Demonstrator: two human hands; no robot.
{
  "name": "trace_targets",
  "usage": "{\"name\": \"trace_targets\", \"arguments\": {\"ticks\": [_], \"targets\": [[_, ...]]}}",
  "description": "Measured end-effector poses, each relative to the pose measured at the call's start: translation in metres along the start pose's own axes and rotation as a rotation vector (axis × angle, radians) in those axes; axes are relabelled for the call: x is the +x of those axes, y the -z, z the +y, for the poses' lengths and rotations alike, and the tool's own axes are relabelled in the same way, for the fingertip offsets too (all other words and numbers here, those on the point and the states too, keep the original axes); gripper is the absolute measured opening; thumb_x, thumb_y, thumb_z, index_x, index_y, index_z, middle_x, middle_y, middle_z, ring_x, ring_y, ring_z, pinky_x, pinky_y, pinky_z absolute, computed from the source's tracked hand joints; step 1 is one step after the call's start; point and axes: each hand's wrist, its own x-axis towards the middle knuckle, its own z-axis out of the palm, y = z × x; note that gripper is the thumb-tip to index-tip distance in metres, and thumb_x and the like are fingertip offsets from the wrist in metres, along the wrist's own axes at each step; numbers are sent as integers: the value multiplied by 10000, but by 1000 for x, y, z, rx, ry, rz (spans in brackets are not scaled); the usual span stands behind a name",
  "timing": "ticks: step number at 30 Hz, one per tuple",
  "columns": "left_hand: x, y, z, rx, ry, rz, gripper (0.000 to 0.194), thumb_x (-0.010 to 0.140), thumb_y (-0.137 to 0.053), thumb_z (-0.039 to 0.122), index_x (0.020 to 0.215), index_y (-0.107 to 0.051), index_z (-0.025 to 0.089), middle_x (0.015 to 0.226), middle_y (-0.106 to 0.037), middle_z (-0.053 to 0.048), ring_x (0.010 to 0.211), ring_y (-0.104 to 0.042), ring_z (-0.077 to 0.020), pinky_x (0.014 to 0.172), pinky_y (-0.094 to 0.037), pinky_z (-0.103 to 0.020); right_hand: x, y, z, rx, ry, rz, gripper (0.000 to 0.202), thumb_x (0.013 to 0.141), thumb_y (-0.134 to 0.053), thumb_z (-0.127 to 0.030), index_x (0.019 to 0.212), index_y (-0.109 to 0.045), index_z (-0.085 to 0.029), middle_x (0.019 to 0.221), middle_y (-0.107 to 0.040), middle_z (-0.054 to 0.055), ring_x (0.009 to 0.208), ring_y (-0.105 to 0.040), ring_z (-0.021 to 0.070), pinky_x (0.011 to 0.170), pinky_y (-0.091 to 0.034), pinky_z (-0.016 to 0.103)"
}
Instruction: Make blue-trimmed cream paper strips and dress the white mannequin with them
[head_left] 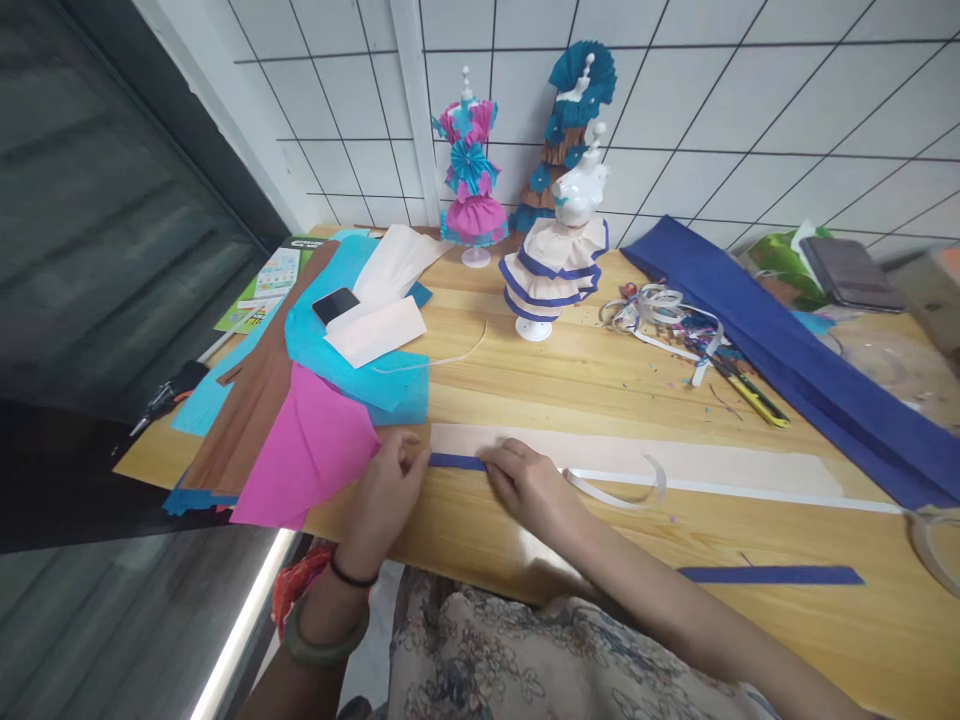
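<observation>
A long cream paper strip [622, 450] lies across the wooden table. Along its front edge runs a narrow dark blue paper strip [457, 461] at the left and a white tape [787, 497] at the right. My right hand [534, 490] has its fingers pressed together on the blue strip. The tape's loose, curled end [619, 490] rises beside that hand. At the strip's left end is my left hand [390, 485], fingers curled and thumb close to the forefinger; what they hold, if anything, is hidden. Another blue strip [772, 575] lies near the front right.
Pink paper [311, 450] and other coloured sheets lie at left, with a phone [335, 306] on them. A cream-and-blue paper dress on a stand [551, 270] is behind, near two other dressed stands. At right are a yellow cutter [750, 393], tangled ribbon [660, 307] and blue paper [787, 340].
</observation>
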Motion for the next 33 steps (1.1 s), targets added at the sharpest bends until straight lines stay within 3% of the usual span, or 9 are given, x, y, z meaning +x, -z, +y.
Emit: {"name": "trace_targets", "arguments": {"ticks": [2, 4, 7, 11, 18, 24, 33], "targets": [[-11, -8, 2, 141, -241, 136, 191, 861, -473, 297, 965, -570, 170, 897, -665, -50, 838, -614, -198, 766, -481, -354, 0, 0, 1, 2, 10, 3, 293, 915, -370, -184, 1076, -614, -175, 916, -598, 74, 822, -602, 151, 728, -464, 237], [-23, -19, 1, 270, -520, 175, 220, 886, -430, 224, 1013, -585, 132, 996, -659, -89, 968, -585, -216, 887, -446, -387, 0, -1, 2, 6, 20, 14, 292, 916, -368, -188, 1072, -616, -181, 905, -597, 72, 823, -602, 153, 739, -464, 242], [-35, -35, -2, 436, -700, 182, 296, 894, -415, 176, 1121, -558, 52, 1150, -614, -148, 1124, -519, -245, 948, -425, -383, 0, -2, 2, 18, 26, 25, 295, 919, -366, -194, 1072, -618, -188, 889, -597, 68, 838, -602, 157, 752, -464, 249], [-40, -45, -2, 596, -674, 188, 335, 900, -421, 200, 1157, -558, 34, 1197, -593, -165, 1140, -515, -269, 933, -437, -395, -1, -1, 2, 40, 13, 14, 298, 920, -368, -198, 1088, -614, -193, 902, -604, 65, 836, -603, 156, 739, -469, 252], [-45, -46, 9, 710, -611, 180, 396, 908, -420, 332, 1217, -559, 127, 1243, -566, -165, 1135, -528, -283, 949, -402, -440, -9, 11, 4, 84, -43, 70, 290, 893, -417, -212, 1095, -614, -145, 1010, -632, 97, 932, -600, 179, 848, -468, 300], [-45, -49, 10, 739, -622, 204, 423, 902, -426, 361, 1211, -566, 108, 1233, -572, -177, 1121, -541, -293, 941, -402, -434, -25, 30, 1, 155, -137, 50, 335, 857, -491, -331, 1119, -617, -165, 1021, -663, 96, 928, -616, 193, 816, -473, 311], [-42, -52, 7, 729, -665, 270, 394, 879, -474, 337, 1129, -615, 67, 1169, -611, -192, 1071, -573, -301, 924, -415, -420, -38, 55, 16, 94, -198, -16, 254, 854, -441, -253, 901, -685, -203, 886, -696, 56, 806, -630, 175, 731, -466, 295]]}}
